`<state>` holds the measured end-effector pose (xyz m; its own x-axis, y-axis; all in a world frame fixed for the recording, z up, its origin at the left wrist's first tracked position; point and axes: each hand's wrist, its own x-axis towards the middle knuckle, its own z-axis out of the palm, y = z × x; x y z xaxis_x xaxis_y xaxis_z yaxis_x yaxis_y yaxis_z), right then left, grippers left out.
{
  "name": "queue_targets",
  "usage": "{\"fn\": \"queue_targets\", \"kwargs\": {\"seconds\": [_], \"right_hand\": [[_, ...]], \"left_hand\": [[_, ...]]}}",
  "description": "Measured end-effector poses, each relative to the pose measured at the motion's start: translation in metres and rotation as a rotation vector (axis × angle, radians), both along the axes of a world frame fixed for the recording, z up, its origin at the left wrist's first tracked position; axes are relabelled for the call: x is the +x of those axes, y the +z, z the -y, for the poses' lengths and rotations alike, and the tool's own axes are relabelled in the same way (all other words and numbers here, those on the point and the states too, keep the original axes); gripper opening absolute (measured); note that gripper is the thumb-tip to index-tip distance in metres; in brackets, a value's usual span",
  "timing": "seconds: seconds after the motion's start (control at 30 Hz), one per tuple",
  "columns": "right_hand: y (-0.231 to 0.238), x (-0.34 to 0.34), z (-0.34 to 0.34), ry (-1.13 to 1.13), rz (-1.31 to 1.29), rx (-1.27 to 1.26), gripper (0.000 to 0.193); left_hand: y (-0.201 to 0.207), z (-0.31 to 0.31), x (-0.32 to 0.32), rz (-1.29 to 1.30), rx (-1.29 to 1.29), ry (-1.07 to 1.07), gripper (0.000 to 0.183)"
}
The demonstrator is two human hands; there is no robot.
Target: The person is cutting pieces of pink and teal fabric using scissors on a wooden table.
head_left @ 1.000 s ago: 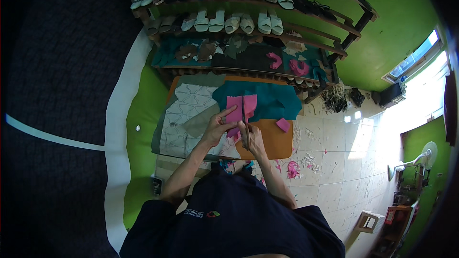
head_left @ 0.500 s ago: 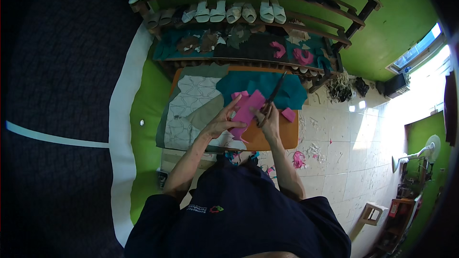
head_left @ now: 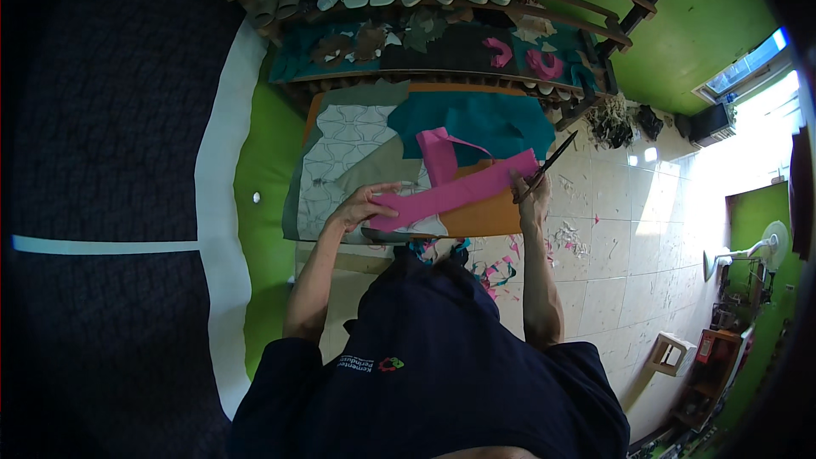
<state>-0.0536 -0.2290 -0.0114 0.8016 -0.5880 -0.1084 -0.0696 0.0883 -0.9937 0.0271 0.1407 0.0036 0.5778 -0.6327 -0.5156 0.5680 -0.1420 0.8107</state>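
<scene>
A long pink strip of sheet material (head_left: 463, 192) is stretched slantwise above the table, its right end higher. My left hand (head_left: 355, 206) grips the strip's left end between thumb and fingers. At the other end, my right hand (head_left: 534, 198) pinches the strip while also holding dark scissors (head_left: 559, 155), whose blades point up and away to the right. Behind the strip lies another pink piece (head_left: 437, 155) with a thin curved tail. Beneath are a teal sheet (head_left: 476, 117) and a grey-green sheet with outlined shapes (head_left: 355, 132).
The orange tabletop (head_left: 480, 221) shows at the front right. Beyond it, a wooden rack (head_left: 544, 0) bears sandals and, lower down, material scraps. Offcuts (head_left: 493, 276) litter the tiled floor (head_left: 616, 246). A green wall (head_left: 263, 136) runs along the left; a white fan (head_left: 772, 242) stands far right.
My hands have moved apart, drawing the pink strip out between them. My right hand went right with the scissors. The view has shifted, with the table and rack higher in the picture.
</scene>
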Motion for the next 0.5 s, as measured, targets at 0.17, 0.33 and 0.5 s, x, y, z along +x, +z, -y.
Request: {"fn": "queue_targets", "kwargs": {"seconds": [0.17,0.33,0.5], "right_hand": [[-0.056,-0.026,-0.001,-0.153,-0.157,-0.233,0.035],[-0.037,-0.069,-0.065,0.32,-0.46,-0.275,0.044],[-0.048,-0.104,-0.128,0.669,-0.58,-0.124,0.055]], "left_hand": [[-0.057,0.006,-0.021,-0.064,0.059,0.418,0.086],[-0.137,-0.001,-0.048,0.006,-0.057,0.977,0.074],[-0.15,0.016,-0.061,-0.104,-0.094,1.146,0.047]]}}
